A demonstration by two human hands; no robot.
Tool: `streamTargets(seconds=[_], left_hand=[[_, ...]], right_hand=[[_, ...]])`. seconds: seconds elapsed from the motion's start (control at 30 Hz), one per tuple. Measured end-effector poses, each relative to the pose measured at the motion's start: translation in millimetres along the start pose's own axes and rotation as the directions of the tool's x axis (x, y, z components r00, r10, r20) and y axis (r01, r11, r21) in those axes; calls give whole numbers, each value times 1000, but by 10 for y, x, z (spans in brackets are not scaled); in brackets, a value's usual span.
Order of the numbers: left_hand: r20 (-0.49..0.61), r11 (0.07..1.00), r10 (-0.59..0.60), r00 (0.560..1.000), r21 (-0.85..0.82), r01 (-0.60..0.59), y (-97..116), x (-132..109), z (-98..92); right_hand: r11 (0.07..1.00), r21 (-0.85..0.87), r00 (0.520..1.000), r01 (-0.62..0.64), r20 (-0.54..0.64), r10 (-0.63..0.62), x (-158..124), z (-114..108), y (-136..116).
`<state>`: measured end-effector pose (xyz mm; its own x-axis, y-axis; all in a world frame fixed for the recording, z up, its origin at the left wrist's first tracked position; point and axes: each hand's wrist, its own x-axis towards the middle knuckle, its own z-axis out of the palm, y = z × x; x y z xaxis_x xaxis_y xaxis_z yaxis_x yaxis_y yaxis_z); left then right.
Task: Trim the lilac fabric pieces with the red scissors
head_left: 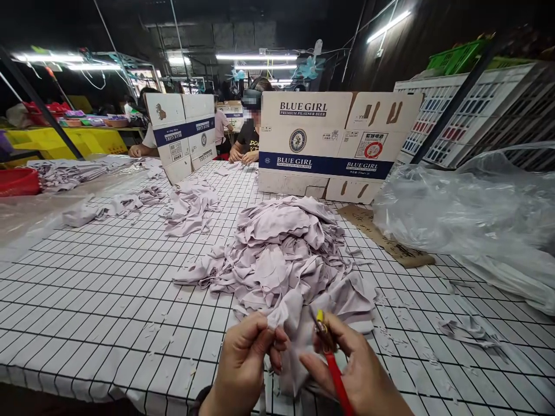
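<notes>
My left hand [249,355] is closed, thumb and fingers pinching an edge of a pale lilac-grey fabric piece [291,318]. The cloth hangs down between my two hands. In my right hand [353,358] is a pair of scissors [333,370] with a red handle and a bit of yellow near the blades. Their blades point up and away from me, close to the fabric. Just beyond both hands rises a heap of the same lilac-grey fabric pieces [290,242], loosely piled on the checked tablecloth [117,294].
Cardboard beer-box panels [325,133] stand behind the heap. Clear plastic bags [472,202] and brown paper [385,237] lie to the right. Smaller fabric piles [191,208] and scattered scraps [470,332] are on the table. People [247,133] sit across it.
</notes>
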<state>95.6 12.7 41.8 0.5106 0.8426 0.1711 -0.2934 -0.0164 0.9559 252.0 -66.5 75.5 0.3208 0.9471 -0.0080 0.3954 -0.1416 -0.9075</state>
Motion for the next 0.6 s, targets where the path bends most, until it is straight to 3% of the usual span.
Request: streamTargets(seconds=[0.1,0.27,0.6], left_hand=[[50,983,87,995,159,-94,-10,-7,-24],[101,918,153,983,352,-180,-30,-12,-26],[145,952,43,989,296,-85,20,-46,-1]], right_hand=[[971,-240,999,-18,23,24,-95,-129,-83],[916,-398,995,-44,67,77,-140,-96,-131],[876,-480,997,41,72,-7,-151,-41,-134]])
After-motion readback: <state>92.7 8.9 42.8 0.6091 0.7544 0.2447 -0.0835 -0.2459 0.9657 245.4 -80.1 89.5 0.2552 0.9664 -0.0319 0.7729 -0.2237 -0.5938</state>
